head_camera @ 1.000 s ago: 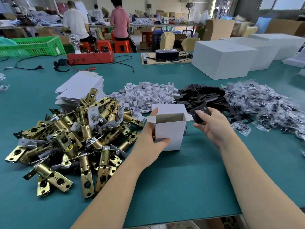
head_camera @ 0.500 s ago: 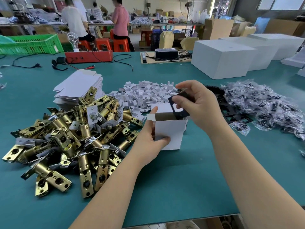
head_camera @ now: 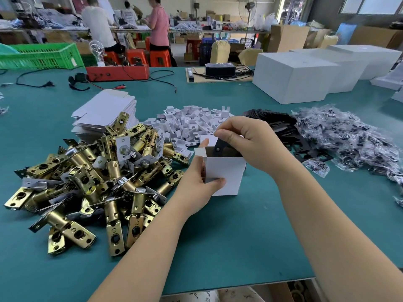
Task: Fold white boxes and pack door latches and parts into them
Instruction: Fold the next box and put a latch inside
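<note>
A small white box point(head_camera: 229, 173) stands upright on the green table with its top flaps open. My left hand point(head_camera: 196, 184) grips its left side, thumb across the front. Above the opening, my right hand point(head_camera: 246, 142) pinches a black metal plate point(head_camera: 220, 147) that is partly down inside the box. A heap of brass door latches point(head_camera: 91, 179) lies to the left. Behind the box are a pile of small white card inserts point(head_camera: 192, 123), a stack of flat white box blanks point(head_camera: 104, 112), a spread of black plates point(head_camera: 283, 131) and bagged parts point(head_camera: 353, 138).
Big white cartons point(head_camera: 294, 77) stand at the back right. A red device point(head_camera: 117, 71) with cables, a power strip and a green crate point(head_camera: 39, 56) line the far edge. People work at benches beyond. The table's front edge point(head_camera: 218, 288) is near my elbows.
My right hand picked a black plate off the pile at the right, carried it over the box and lowered it into the opening. My left hand kept its hold on the box.
</note>
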Available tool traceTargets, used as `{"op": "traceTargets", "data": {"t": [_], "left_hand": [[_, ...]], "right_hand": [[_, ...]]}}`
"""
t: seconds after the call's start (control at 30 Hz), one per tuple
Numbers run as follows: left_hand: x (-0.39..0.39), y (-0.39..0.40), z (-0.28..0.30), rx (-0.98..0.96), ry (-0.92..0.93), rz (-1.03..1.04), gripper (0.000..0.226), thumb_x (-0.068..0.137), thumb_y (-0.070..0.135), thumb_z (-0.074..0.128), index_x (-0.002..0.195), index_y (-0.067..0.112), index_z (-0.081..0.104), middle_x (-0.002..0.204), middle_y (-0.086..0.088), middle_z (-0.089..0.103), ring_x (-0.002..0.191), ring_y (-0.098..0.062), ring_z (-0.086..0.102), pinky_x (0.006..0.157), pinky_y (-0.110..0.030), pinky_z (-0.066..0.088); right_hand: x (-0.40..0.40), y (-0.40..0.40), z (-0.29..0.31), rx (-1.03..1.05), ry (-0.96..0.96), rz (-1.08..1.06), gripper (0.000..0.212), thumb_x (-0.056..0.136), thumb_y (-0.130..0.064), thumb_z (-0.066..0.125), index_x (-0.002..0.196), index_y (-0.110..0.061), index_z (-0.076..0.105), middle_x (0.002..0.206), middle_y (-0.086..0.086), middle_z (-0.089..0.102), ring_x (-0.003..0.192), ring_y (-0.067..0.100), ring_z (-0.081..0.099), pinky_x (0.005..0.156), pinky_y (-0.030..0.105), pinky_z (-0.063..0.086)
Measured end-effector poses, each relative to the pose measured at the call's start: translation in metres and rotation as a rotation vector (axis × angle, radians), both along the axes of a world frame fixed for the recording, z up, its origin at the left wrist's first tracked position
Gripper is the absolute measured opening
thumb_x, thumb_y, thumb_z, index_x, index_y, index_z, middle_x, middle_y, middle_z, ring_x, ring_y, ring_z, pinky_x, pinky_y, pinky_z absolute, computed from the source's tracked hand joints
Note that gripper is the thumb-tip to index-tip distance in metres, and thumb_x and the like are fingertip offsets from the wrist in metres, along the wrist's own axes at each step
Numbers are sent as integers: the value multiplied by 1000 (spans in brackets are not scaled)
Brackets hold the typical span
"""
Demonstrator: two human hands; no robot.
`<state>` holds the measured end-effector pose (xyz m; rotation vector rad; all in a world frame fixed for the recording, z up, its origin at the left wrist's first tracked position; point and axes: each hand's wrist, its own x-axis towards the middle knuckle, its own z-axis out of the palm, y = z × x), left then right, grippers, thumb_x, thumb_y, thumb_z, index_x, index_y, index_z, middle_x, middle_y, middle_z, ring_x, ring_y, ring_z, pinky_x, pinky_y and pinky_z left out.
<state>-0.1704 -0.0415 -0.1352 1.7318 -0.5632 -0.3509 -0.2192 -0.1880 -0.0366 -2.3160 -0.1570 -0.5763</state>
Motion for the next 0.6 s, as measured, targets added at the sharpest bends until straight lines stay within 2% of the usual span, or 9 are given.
{"op": "traceTargets", "data": {"t": [0.1,0.17,0.23,0.27,0.33,0.4,0.43,0.53,0.6], "left_hand": [[1,0,-1,-4,-6,-3,69,87,7,68,145,16,32,90,25,67,84,14,61,65,-3,44],[1,-1,-1,-7,-4,-6,63,88,11,67,142,19,35,99,16,65,83,11,61,65,-5,45],[2,-1,-1,-7,3,-8,51,89,13,67,132,26,41,103,12,64,89,4,62,68,-7,47],[2,-1,-1,-11,8,-3,46,89,12,67,125,30,43,103,12,64,92,-1,63,70,-8,48],[2,-1,-1,-34,19,7,51,89,10,67,120,41,42,101,18,66,97,-5,64,71,-7,48],[0,-2,1,-50,2,3,70,88,7,67,133,48,32,100,25,65,98,3,63,73,-4,45],[-1,-2,2,-55,-5,-4,77,87,6,67,140,46,28,100,28,65,96,8,62,73,-3,44],[-2,-3,2,-64,-20,-20,81,87,3,66,149,33,24,100,40,61,93,14,60,75,-3,45],[-2,-4,1,-72,-25,-21,83,87,3,66,149,36,23,106,30,63,95,12,60,78,-5,46]], "right_hand": [[1,1,1,-107,112,44,13,92,-25,62,82,-33,65,78,-11,67,76,15,61,71,30,48],[2,2,0,-226,158,66,10,92,-27,62,88,-30,71,77,-18,64,77,18,61,70,30,46],[3,3,-2,-303,119,77,16,93,-28,60,97,-22,75,83,-11,67,83,15,60,74,27,45],[2,3,-4,-273,65,68,18,94,-27,59,97,-19,75,87,-8,68,85,12,59,76,26,45],[-2,-2,-6,-22,-48,-12,18,94,-24,58,91,-18,75,85,-9,70,84,8,61,76,24,47],[-7,-13,-9,255,-94,-73,19,93,-22,58,83,-21,74,79,-12,69,80,4,62,74,26,51],[-10,-18,-12,286,-78,-78,21,93,-24,58,80,-23,74,77,-10,68,80,5,61,75,28,52],[-15,-23,-26,2,-31,-61,33,88,-36,54,71,-17,75,70,-4,66,88,13,55,79,21,44],[-16,-18,-33,-160,-54,-64,44,89,-38,52,66,-5,71,65,0,65,87,16,48,80,20,38]]}}
